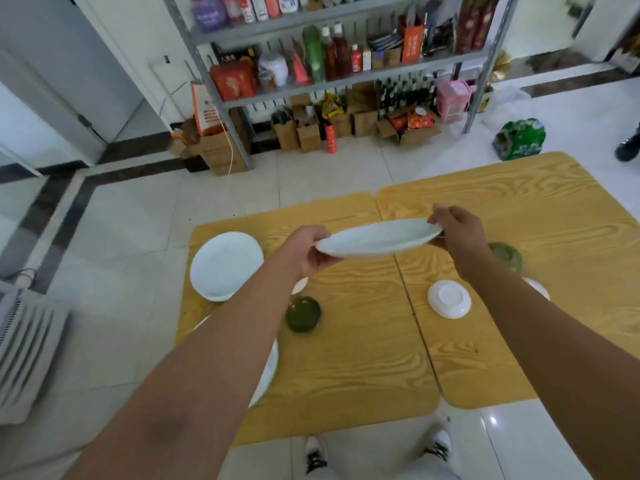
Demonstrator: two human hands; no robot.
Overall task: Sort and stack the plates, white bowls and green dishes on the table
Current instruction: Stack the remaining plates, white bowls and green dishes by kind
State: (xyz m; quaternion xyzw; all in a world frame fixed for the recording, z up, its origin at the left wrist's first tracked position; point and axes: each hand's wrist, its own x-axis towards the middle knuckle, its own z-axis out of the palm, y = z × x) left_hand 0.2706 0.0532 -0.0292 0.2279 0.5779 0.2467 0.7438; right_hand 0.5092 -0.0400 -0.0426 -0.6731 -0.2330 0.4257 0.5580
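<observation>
At the left edge of the wooden surface (363, 358) a resting plate (225, 265) lies flat, white and glossy, and this looks the likely base for a stack of plates. It sits down and to the left of the left hand (311, 252), which is the nearer of the two to it. That hand pinches the left rim of the held plate (379, 237), thumb on top and fingers curled beneath. The held plate is white, shallow and round. It hangs in the air above the middle of the surface, its width running left to right between the hands, the right side tipped a little higher. Below it a dark green dish (302, 314) and an upturned white bowl (449, 298) stand well apart. The right hand (457, 233) pinches the plate's right rim, and a second green dish (507, 256) shows partly behind that forearm.
</observation>
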